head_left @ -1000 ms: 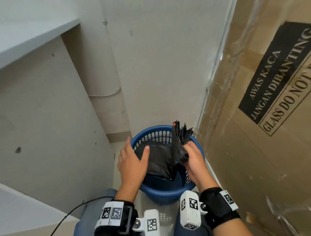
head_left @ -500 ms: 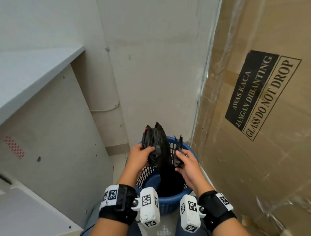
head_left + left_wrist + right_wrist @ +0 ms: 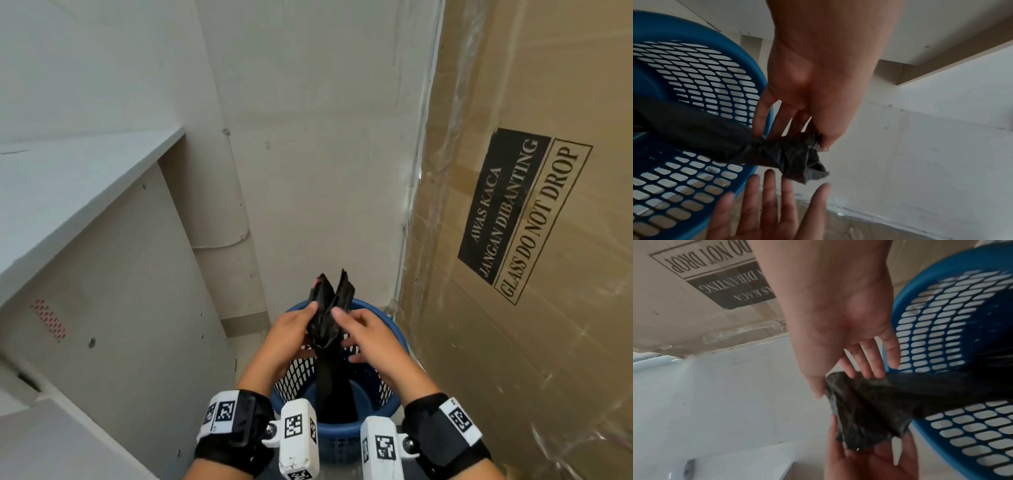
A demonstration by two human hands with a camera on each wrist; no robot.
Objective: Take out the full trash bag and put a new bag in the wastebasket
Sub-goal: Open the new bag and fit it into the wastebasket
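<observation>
A blue mesh wastebasket (image 3: 342, 435) stands on the floor below my wrists. A crumpled black trash bag (image 3: 329, 301) hangs into it, its top bunched above the rim. My left hand (image 3: 308, 315) pinches the bunched neck between thumb and fingers; the left wrist view shows the left hand (image 3: 797, 129) on the bag (image 3: 781, 154). My right hand (image 3: 346, 329) is beside the bag with straight, spread fingers. In the right wrist view the right hand (image 3: 849, 374) touches the bag (image 3: 869, 410) with thumb and fingertips. The bag's lower end is hidden inside the basket (image 3: 941, 321).
A tall cardboard box (image 3: 531, 240) wrapped in film, marked "GLASS DO NOT DROP", stands close on the right. A grey cabinet (image 3: 120, 291) closes the left side. A plain wall (image 3: 325, 137) is right behind the basket.
The bag went from spread over the basket to a narrow bunch held upright. Its two top parts have come together in my left hand, and my right hand's fingers have straightened off it.
</observation>
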